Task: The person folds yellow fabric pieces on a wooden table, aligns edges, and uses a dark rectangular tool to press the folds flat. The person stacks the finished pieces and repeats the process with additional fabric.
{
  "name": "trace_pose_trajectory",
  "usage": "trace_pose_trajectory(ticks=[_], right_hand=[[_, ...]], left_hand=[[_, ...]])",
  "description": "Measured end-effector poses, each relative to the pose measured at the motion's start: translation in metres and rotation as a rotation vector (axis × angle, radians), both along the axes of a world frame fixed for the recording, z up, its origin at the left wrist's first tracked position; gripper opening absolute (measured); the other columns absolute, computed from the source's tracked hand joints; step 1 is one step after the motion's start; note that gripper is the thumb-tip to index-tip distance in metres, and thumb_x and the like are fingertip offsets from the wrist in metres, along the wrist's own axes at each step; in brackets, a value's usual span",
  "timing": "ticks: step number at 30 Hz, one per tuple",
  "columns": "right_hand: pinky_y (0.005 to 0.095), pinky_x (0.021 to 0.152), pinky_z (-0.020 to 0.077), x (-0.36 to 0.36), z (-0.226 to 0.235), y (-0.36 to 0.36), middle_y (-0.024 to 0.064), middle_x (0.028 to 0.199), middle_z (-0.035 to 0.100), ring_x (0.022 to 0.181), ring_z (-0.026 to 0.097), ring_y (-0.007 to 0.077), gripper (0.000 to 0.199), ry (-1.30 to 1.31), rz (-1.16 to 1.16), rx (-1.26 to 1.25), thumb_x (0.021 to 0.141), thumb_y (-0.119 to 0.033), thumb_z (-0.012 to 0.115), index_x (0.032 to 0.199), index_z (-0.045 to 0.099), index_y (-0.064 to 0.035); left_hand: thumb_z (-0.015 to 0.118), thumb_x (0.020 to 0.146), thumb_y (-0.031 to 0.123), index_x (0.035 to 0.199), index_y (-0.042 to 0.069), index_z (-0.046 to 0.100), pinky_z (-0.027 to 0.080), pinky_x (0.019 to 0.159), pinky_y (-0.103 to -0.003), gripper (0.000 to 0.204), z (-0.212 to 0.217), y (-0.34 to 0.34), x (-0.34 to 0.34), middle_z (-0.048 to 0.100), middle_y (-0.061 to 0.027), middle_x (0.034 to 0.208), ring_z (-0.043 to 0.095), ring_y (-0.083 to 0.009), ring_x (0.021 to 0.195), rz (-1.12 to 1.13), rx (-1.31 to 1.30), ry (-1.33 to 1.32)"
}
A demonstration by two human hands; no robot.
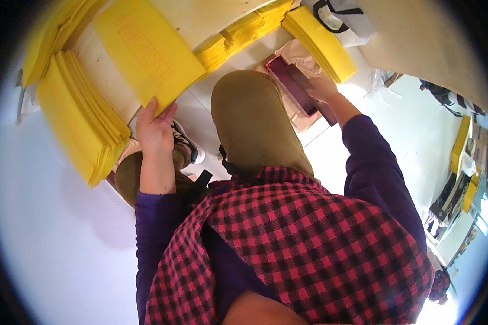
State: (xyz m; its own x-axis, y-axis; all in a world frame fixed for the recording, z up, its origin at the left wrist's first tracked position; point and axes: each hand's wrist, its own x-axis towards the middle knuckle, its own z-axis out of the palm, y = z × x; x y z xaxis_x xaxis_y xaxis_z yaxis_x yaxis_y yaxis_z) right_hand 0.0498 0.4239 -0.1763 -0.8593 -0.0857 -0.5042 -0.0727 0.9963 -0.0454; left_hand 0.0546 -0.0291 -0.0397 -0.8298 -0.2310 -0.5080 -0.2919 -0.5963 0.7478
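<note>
A large yellow sheet point(149, 51) with a faint orange print was held at its near corner by the left hand point(156, 130), the thumb and fingers being closed in a pinch on the edge; it was slanted over a pale wooden desk point(195, 19). By the right hand point(325, 91), a narrow dark red block point(322, 110) was gripped, with the fingers bent over its top; how the thumb was placed could not be told. The block was held along the right side of a long, open box point(294, 91) with a dark inside and a pinkish-red rim; whether the two touched could not be made out. Crumpled brown paper point(301, 54) was seen around the far end of the box. To the left of the held sheet, a thick, fanned stack of yellow sheets point(81, 119) was placed, and another yellow pile point(54, 38) was seen beyond it. More yellow bundles point(244, 30) were lined up at the far side, and a further yellow stack point(320, 43) was set just beyond the brown paper, near a white bag point(347, 24) with black handles. Between the hands, a knee in brown trousers point(255, 119) was raised.
</note>
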Motion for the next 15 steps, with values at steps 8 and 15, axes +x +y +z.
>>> trace_pose_trajectory(ticks=[8,15], right_hand=[[0.0431,0.076,0.0502,-0.022,-0.086,-0.014,0.0144,0.094,0.067,0.089,0.064,0.0316,0.025,-0.061,-0.112,0.027,0.079,-0.020,0.052,0.097,0.066,-0.0102],[0.0439,0.078,0.0504,-0.027,-0.128,-0.018,0.0145,0.099,0.067,0.090,0.065,0.0321,0.028,-0.105,-0.284,0.029,0.085,-0.023,0.047,0.102,0.065,-0.0113]], left_hand=[[0.055,0.090,0.010,0.119,0.002,0.047,0.050,0.085,-0.040,0.032,0.008,-0.008,0.005,0.057,-0.0129,0.116,0.057,-0.0281,0.103,-0.006,-0.057,-0.010],[0.055,0.089,0.011,0.117,0.003,0.048,0.050,0.084,-0.041,0.030,0.014,-0.011,0.010,0.058,-0.0111,0.114,0.058,-0.0268,0.102,-0.009,-0.067,-0.046]])
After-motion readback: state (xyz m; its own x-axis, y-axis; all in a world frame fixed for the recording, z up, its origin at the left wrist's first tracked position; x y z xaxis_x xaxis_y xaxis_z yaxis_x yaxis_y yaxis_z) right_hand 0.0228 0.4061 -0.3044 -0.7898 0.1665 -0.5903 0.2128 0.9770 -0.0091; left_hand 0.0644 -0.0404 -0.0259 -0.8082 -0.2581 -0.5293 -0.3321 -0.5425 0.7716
